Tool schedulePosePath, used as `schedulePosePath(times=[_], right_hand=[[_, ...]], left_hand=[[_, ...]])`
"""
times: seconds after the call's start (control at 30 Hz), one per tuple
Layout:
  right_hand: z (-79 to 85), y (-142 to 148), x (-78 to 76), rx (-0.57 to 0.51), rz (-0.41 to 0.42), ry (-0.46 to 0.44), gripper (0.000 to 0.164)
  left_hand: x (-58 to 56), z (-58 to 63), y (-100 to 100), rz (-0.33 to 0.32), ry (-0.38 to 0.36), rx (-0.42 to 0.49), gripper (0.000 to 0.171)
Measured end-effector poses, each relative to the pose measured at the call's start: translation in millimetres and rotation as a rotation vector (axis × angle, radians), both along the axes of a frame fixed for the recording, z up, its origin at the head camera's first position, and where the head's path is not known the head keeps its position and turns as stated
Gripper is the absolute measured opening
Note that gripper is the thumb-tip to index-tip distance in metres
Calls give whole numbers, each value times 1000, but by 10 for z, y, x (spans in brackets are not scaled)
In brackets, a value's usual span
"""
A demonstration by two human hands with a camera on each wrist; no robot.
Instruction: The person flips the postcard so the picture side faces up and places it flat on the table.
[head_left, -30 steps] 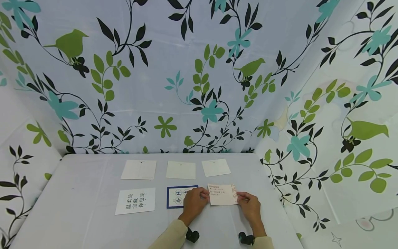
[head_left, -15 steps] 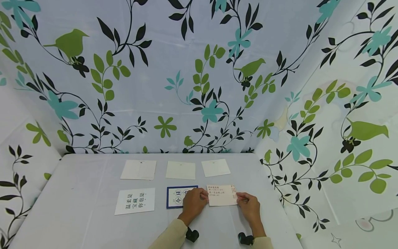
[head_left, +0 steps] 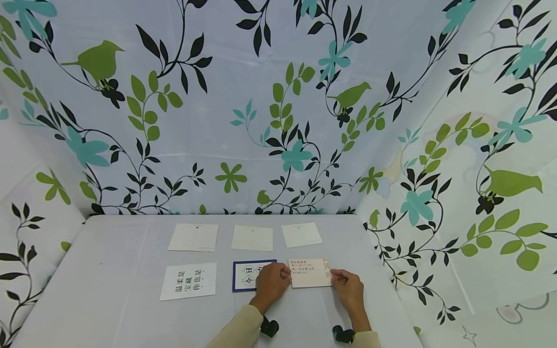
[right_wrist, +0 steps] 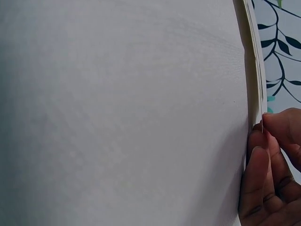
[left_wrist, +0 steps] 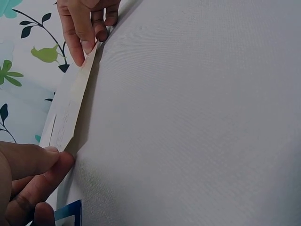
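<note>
A cream card [head_left: 310, 272] with small printed lines lies low over the white table [head_left: 109, 285], held at both short ends. My left hand [head_left: 271, 282] pinches its left edge, and my right hand [head_left: 346, 285] pinches its right edge. In the left wrist view the card [left_wrist: 70, 108] shows edge-on, slightly lifted off the cloth, with my left thumb and fingers [left_wrist: 33, 169] at its near corner and the right hand [left_wrist: 87, 23] at the far one. The right wrist view shows the card's thin edge [right_wrist: 256, 61] between my right fingertips [right_wrist: 273, 141].
A blue-bordered card [head_left: 248, 274] lies partly under my left hand. A white card with green characters [head_left: 188, 281] sits to its left. Three blank pale cards [head_left: 194, 237] [head_left: 253, 238] [head_left: 301, 234] form a row behind. Floral cloth walls [head_left: 278, 106] close in the table.
The cream card has come down a little toward the table between both hands. The hands have barely moved otherwise.
</note>
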State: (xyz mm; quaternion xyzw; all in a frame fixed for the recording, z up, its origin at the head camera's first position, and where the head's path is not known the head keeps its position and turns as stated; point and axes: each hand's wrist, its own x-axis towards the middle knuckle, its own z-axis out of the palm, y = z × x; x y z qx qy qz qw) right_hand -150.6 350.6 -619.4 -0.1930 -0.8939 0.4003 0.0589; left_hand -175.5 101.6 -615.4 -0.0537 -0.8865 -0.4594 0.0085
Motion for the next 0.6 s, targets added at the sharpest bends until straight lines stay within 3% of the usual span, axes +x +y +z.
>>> schedulePosePath(times=[0.2, 0.6], right_hand=[[-18, 13, -10, 0, -6, 4, 23], [4, -21, 6, 12, -26, 19, 22]], left_hand=[[9, 23, 4, -1, -1, -2, 9], [2, -46, 42, 47, 49, -42, 11]])
